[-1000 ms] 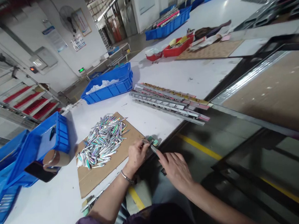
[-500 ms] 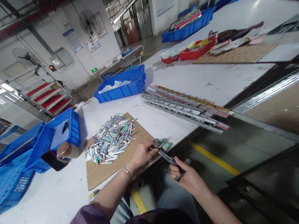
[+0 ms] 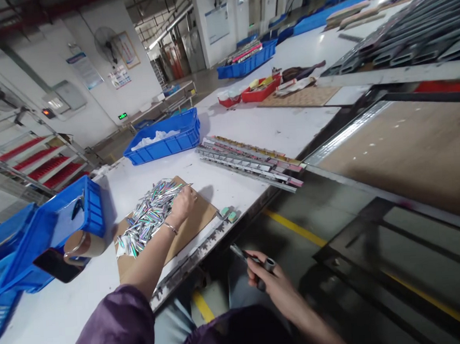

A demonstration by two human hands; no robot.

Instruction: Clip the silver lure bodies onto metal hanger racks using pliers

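Note:
My left hand [image 3: 184, 202] is at the right edge of a pile of shiny slim pointed metal pieces [image 3: 150, 210], its fingers curled down and closed. Whatever sits between those fingertips is hidden. Under the pile lies a brown cardboard sheet [image 3: 201, 210] on the white table. Off the table's front edge, above my lap, my right hand [image 3: 264, 273] is wrapped round a dark hand tool [image 3: 245, 255] that looks like pliers. Its narrow grey tip points to the upper left, and a round tube-like end shows by the thumb. Two small greenish blocks [image 3: 228, 213] rest near the table edge.
Behind the pile stands a blue bin [image 3: 166, 147] with white material. Long metal strips [image 3: 253, 163] overhang the table edge. To the left are a lidded jar [image 3: 84, 246], a phone [image 3: 57, 265] and more blue bins [image 3: 94, 211]. A metal frame [image 3: 375, 256] stands low on the right.
My left hand has moved from the tool's tip, up and left to the pile. The right hand keeps the tool, now a little lower. The view has swung to the right.

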